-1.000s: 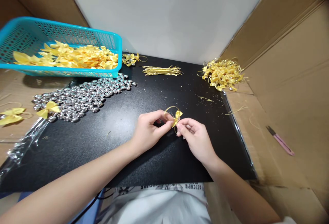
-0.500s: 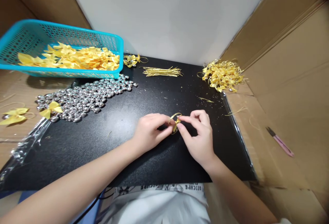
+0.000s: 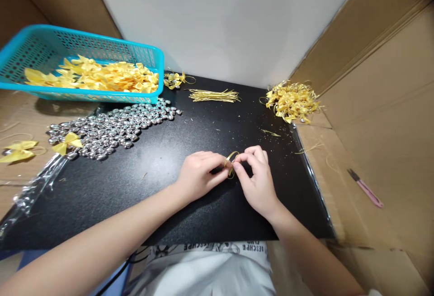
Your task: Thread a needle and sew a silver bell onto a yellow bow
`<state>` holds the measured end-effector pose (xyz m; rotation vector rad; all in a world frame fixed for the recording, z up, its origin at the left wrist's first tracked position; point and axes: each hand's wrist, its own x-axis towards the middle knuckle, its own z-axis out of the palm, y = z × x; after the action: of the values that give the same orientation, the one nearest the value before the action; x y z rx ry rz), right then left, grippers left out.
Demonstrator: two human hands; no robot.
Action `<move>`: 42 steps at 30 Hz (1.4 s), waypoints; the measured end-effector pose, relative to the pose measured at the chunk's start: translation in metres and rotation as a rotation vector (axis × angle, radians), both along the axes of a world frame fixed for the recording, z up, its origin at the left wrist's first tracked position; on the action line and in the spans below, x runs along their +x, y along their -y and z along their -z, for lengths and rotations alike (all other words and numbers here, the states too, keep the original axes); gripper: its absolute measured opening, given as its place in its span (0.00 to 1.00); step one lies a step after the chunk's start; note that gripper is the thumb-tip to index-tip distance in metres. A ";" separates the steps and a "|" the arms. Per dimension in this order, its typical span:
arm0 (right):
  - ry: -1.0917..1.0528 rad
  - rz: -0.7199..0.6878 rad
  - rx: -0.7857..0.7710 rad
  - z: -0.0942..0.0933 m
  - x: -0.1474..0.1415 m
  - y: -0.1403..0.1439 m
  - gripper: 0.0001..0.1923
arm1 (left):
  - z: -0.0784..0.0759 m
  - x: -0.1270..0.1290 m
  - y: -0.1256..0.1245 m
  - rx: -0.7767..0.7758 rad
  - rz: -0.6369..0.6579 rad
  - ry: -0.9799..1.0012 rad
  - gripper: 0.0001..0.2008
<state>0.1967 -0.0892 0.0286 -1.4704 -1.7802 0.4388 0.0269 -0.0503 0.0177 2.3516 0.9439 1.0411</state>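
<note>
My left hand [image 3: 202,173] pinches a yellow ribbon bow [image 3: 231,172] between thumb and forefinger, low over the black board [image 3: 162,210]. A gold twist tie [image 3: 232,155] loops up from the bow. From the other side my right hand [image 3: 256,176] has thumb and forefinger pressed together at the same spot, closed on the tie. Fingertips hide most of the bow and the exact point where the tie is gripped. Further back lies a bundle of straight gold twist ties [image 3: 214,96].
Yellow bows fill part of a blue basket [image 3: 159,72] at back left. Silver beads [image 3: 111,128] spread before it, with a loose bow [image 3: 68,143] on their edge. A heap of tied bows [image 3: 291,101] sits at back right. Pink-handled snips [image 3: 366,189] lie on cardboard at right.
My right hand has shifted slightly left and its fingers have drawn closer in at the bow. My left hand keeps its pinch almost unmoved.
</note>
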 end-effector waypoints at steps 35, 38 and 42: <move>-1.176 -0.068 0.128 -0.026 0.034 -0.006 0.06 | 0.005 0.000 -0.009 -0.247 -0.079 0.067 0.06; -1.221 -0.030 0.146 -0.030 0.041 -0.008 0.07 | 0.005 0.000 -0.009 -0.250 -0.084 0.059 0.06; -1.259 0.015 0.163 -0.032 0.048 -0.010 0.08 | 0.005 0.001 -0.010 -0.249 -0.081 0.069 0.06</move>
<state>0.2442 -0.0795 0.0607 -0.7358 -0.7498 0.9172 0.0279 -0.0407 0.0129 2.0781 1.0830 0.9667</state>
